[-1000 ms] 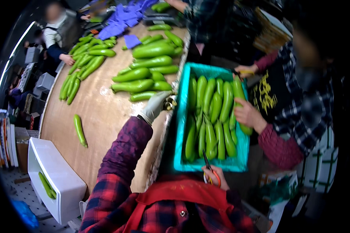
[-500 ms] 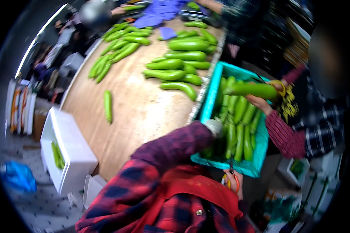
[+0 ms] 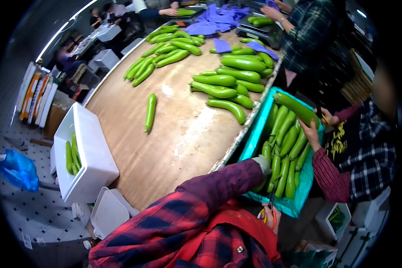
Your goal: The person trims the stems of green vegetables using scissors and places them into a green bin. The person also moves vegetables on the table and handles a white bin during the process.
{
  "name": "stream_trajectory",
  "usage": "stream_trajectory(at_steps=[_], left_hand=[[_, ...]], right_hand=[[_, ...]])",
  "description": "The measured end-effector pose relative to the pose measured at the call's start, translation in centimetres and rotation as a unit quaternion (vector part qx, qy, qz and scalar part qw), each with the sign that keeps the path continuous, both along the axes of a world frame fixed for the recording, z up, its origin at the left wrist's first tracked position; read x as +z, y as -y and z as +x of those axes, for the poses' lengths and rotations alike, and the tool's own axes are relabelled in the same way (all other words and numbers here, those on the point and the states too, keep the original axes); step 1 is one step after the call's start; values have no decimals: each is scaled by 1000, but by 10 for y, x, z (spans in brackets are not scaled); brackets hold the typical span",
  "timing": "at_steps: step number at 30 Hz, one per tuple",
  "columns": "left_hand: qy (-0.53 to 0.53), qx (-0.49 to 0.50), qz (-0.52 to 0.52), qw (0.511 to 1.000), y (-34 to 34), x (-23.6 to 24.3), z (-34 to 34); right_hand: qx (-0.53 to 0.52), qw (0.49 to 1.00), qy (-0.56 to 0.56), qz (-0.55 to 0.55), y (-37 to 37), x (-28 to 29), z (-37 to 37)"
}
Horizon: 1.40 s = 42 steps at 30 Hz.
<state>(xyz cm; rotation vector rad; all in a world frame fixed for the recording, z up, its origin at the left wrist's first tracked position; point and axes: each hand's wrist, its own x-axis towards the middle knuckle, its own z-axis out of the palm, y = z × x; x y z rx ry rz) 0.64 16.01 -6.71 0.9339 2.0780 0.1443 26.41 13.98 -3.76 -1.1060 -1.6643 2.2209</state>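
A teal-lined crate [image 3: 296,206] on my right holds several long green eggplants [image 3: 282,177]. My left hand [image 3: 264,165], in a pale glove, reaches across into its near left part, against the eggplants there. Its fingers are hidden, so whether it grips one cannot be told. At the crate's near edge, my right hand [image 3: 272,218] is closed around the handles of orange-and-yellow scissors [image 3: 272,197]. The scissor blades point forward over the eggplants, close to my left hand. Across the crate, a co-worker's hand [image 3: 311,133] holds a large eggplant [image 3: 295,108] above the others.
A wooden table [image 3: 174,147] bears piles of eggplants [image 3: 241,63], a lone eggplant [image 3: 150,112] and purple cloths [image 3: 219,20]. A white foam box [image 3: 98,156] stands at its left. Other people work at the far end, by a scale [image 3: 259,32].
The whole view has shifted, with the table now further right and lower. The co-worker's eggplant has gone from nearly level to slanted. My right hand still grips the scissors.
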Motion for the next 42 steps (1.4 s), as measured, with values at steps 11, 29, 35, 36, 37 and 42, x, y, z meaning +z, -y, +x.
stream_trajectory(at_steps=[11,29,35,36,37,42], left_hand=[[81,275,181,941,18,-28,18],[335,230,310,860,150,107,12],[47,56,240,968,170,134,26],[35,51,223,973,170,139,27],[23,47,206,977,171,144,26],[18,35,178,983,180,149,10]], right_hand=[[-30,998,18,-42,6,16,5],[81,996,-28,37,-8,72,16],[161,939,-82,293,-6,89,-40],[169,936,-73,300,-7,88,-46],[179,933,-65,306,-8,89,-52],[52,949,-6,311,-21,48,-59]])
